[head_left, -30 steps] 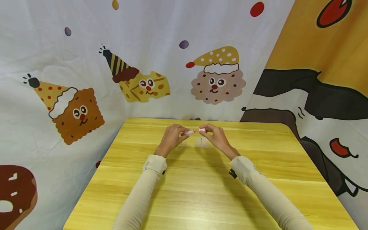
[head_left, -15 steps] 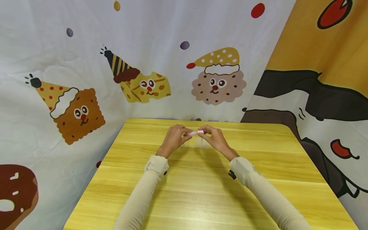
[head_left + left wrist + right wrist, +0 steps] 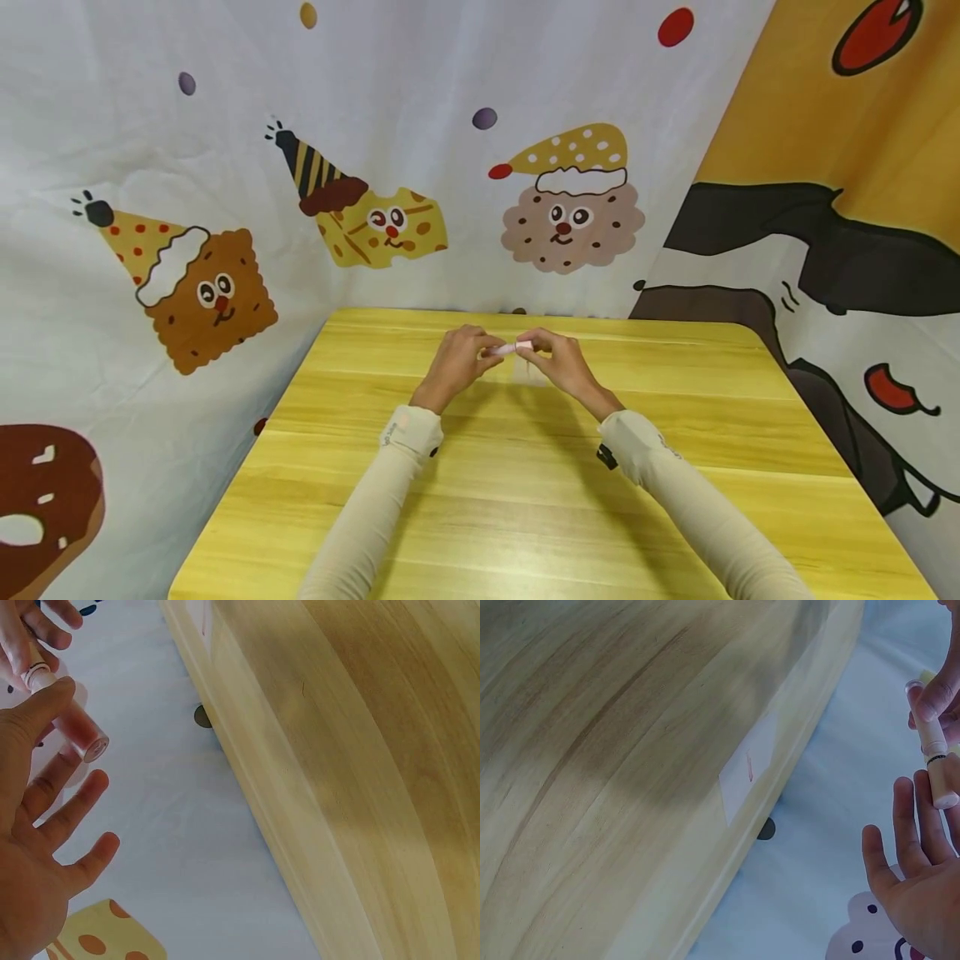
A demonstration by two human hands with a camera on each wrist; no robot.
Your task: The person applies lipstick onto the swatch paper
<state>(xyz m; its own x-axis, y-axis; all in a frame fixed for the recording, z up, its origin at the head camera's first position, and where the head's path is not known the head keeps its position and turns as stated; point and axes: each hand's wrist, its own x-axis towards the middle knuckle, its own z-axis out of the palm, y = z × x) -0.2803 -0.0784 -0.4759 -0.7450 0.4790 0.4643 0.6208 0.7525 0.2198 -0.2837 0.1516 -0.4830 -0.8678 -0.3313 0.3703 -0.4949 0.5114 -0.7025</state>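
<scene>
My left hand point(image 3: 455, 360) pinches a slim lip gloss tube point(image 3: 81, 731), clear with reddish content, between thumb and index finger. Its other fingers spread loosely in the left wrist view. From the opposite end, my right hand point(image 3: 564, 363) pinches the pale pink cap point(image 3: 940, 787) with thumb and index finger. Tube and cap meet in one line, a thin dark ring showing at the joint. Both hands are over the far part of the table. Just below them lies a small white paper point(image 3: 739, 791) with a short reddish stroke on it.
The wooden table point(image 3: 525, 517) reaches back to a printed cloth point(image 3: 420, 92) hanging behind it, with cartoon biscuits and cheese. The table's far edge runs close behind both hands.
A second ago a gap with a reddish tip showed between tube and cap. They have come together since; in the last half second the hands barely move.
</scene>
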